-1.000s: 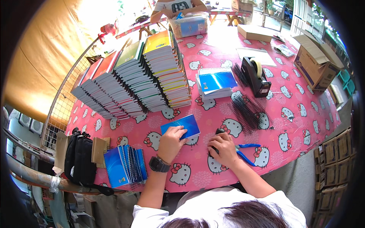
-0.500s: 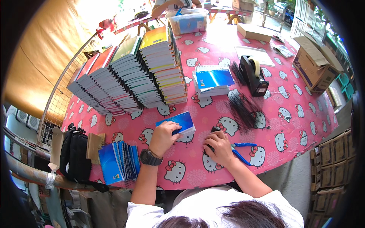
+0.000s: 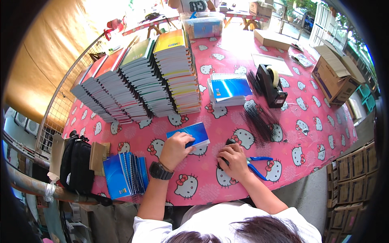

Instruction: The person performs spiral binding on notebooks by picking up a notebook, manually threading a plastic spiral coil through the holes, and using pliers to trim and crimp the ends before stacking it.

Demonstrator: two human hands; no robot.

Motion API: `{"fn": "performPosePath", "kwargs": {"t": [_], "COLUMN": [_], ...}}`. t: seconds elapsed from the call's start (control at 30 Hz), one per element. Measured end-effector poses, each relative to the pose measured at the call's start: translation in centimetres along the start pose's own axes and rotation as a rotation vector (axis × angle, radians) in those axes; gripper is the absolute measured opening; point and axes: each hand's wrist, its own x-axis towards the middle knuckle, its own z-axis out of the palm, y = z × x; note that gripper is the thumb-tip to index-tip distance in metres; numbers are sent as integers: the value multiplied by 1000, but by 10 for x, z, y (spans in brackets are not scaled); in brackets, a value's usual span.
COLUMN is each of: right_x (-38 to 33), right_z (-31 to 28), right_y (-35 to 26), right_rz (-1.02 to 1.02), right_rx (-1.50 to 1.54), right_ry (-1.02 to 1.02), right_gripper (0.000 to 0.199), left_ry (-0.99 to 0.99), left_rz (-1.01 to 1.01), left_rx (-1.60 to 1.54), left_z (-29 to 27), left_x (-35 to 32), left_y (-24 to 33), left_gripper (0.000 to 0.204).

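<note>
Blue booklet: likely light, bendy, slick-covered | grasp: best opposite edges | left hand: on cover; right hand: over black object; can't tell grips

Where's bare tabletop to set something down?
Free: right side, bordered by the pliers, black coils and open carton; smaller gap between left hand and right hand. Crowded: left, with tall notebook stacks and fanned blue notebooks; also around the tape dispenser.

Blue-covered pad flat on table
</note>
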Motion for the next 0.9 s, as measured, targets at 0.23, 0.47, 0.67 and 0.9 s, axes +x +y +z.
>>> {"fn": "performPosePath", "kwargs": {"t": [0.23,0.47,0.67,0.9], "right_x": [0,15,46,54], "right_z": [-1,-8,10,4], "right_y": [-2,-16,-40,-33], "right_rz": [-9,-21,-85,350], "right_rx": [-25,16,-33,1131], "right_ry": [-4,-92,-341,-367], "right_gripper": [11,30,40,39], "left_ry": [-12,53,322,533], "left_rz": [-26,50,89,129], "left_rx": [-136,-9,97,231], "left_z": [-5,-3,-5,-34], "left_x": [2,-3,-4,-55], "left_y": [-5,-2,4,44], "left_gripper": [23,25,27,33]}}
